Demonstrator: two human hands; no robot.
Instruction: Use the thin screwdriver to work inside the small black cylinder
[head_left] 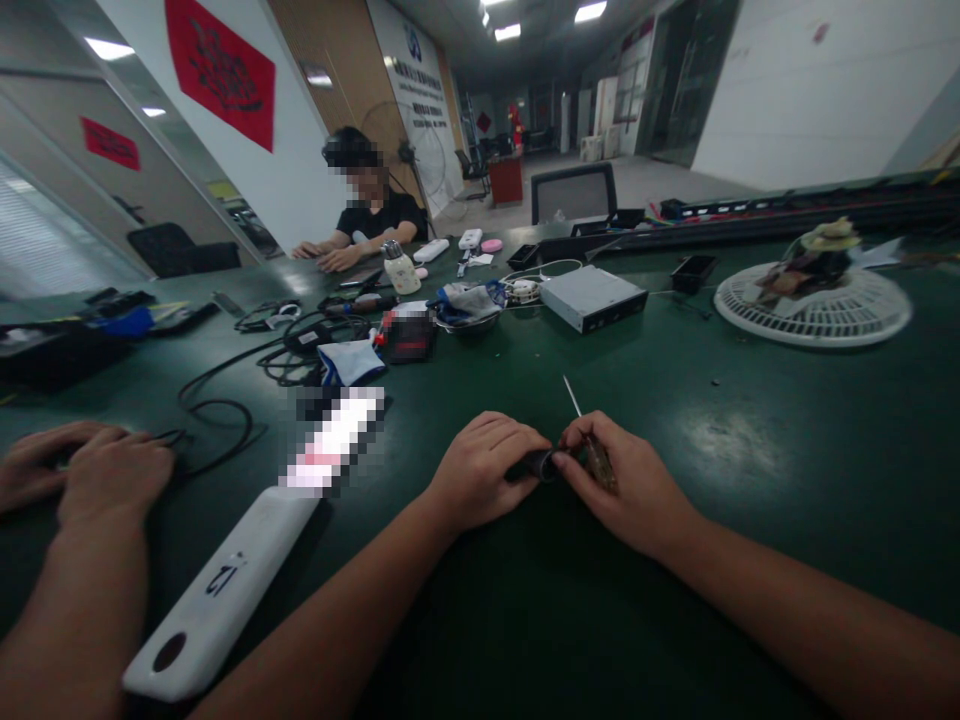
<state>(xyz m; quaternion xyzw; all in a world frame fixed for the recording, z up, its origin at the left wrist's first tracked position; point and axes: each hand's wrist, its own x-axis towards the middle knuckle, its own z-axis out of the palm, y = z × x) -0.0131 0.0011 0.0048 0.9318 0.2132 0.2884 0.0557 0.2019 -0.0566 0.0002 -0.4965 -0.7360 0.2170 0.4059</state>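
At the far left of the green worktop [757, 570], a neighbouring person's hand [112, 477] rests with curled fingers beside a coiled black cable [214, 425]. Next along, a long white bar [225, 590] lies slanted on the mat, with an oval hole near its closer end. Its far end is pixelated, and its dark printed characters, upside down from here, might read "12", though I can't be sure. Across the worktop, a seated person [379, 215] has both hands down on it. In front of the wearer, the left hand [484, 470] is closed around a short black cylindrical piece [538, 465], which lies roughly crosswise and reaches toward the right hand [626, 482]. That hand is closed on a small screwdriver [598, 462] with an amber handle, its thin metal shaft angled up and to the left, away from the wearer. The two hands almost meet, with the black piece's end right by the screwdriver's handle. Farther right sit a grey metal drive box [592, 298] and a white round fan grille [814, 310], both well beyond the hands.
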